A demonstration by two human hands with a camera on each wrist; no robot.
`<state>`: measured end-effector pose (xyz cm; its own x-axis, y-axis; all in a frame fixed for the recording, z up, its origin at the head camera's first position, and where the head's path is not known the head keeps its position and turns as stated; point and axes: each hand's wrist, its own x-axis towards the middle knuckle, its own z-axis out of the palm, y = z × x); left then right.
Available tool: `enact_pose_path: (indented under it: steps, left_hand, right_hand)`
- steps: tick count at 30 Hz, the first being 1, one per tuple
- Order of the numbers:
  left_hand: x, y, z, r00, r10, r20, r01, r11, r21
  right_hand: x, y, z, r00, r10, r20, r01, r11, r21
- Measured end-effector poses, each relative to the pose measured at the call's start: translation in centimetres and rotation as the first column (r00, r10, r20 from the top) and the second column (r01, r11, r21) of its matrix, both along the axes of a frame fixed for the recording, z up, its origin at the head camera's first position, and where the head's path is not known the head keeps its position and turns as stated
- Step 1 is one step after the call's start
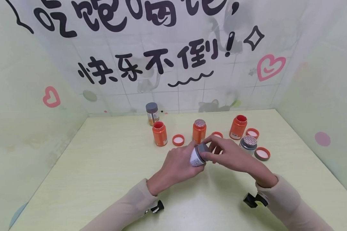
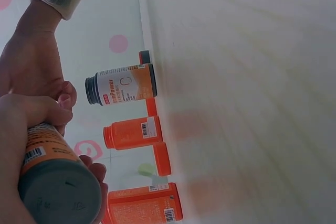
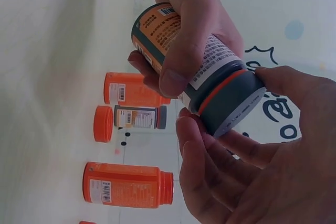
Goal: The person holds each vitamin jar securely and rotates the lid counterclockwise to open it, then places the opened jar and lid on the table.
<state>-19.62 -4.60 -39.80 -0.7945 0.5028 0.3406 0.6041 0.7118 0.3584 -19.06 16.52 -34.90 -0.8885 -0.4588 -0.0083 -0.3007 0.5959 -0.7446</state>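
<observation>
My left hand (image 1: 179, 165) grips a supplement bottle (image 3: 163, 35) with a white and orange label, holding it tilted above the table. On the bottle's mouth sits a dark grey cap (image 3: 231, 103) with an orange lower edge. The thumb and fingers of my right hand (image 1: 232, 156) pinch this cap from its sides. In the left wrist view, the bottle's grey-green base (image 2: 60, 195) faces the camera. Just beyond the hands stands an orange bottle (image 1: 199, 133) with a patterned seal over its mouth, and an orange cap (image 1: 217, 134) lies partly behind my right hand.
Open orange bottles (image 1: 160, 134) (image 1: 237, 128) stand left and right, with orange caps (image 1: 178, 140) (image 1: 252, 133) beside them. A grey-capped bottle (image 1: 152, 114) is at the back. Near my right wrist are a sealed grey-necked bottle (image 1: 248, 143) and its cap (image 1: 262, 154). Printed walls enclose the table (image 1: 104, 154).
</observation>
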Motion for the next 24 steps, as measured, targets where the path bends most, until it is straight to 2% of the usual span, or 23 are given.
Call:
enact_pose_path:
  steps: [4, 8, 12, 19, 22, 24]
  left_hand:
    - [-0.12, 0.02, -0.08, 1.0, -0.001, -0.011, 0.001, 1.0, 0.026]
    - [-0.11, 0.01, -0.09, 1.0, -0.003, -0.017, 0.004, 0.999, 0.04]
    - [-0.04, -0.02, -0.05, 1.0, -0.003, -0.021, 0.004, 0.999, 0.042]
    - [0.23, -0.06, 0.21, 0.999, -0.012, -0.05, 0.013, 1.0, 0.018]
    - [0.24, -0.06, 0.17, 0.998, -0.009, -0.056, 0.01, 1.0, 0.006]
    - [0.19, -0.07, 0.07, 0.998, -0.006, -0.054, 0.007, 1.0, 0.006]
  right_hand:
    - [0.08, 0.42, 0.35, 0.998, 0.01, -0.067, -0.007, 0.999, 0.045]
    - [0.09, 0.75, 0.44, 0.995, 0.049, -0.09, -0.045, 0.998, 0.04]
    - [0.1, 0.62, 0.43, 0.995, 0.059, -0.082, -0.057, 0.998, 0.025]
    - [0.08, -0.05, 0.02, 0.999, -0.033, 0.011, 0.033, 0.999, 0.022]
    - [0.01, -0.03, -0.1, 1.0, -0.019, 0.014, 0.019, 1.0, 0.011]
    - [-0.04, 0.14, -0.11, 1.0, 0.016, -0.015, -0.016, 1.0, 0.015]
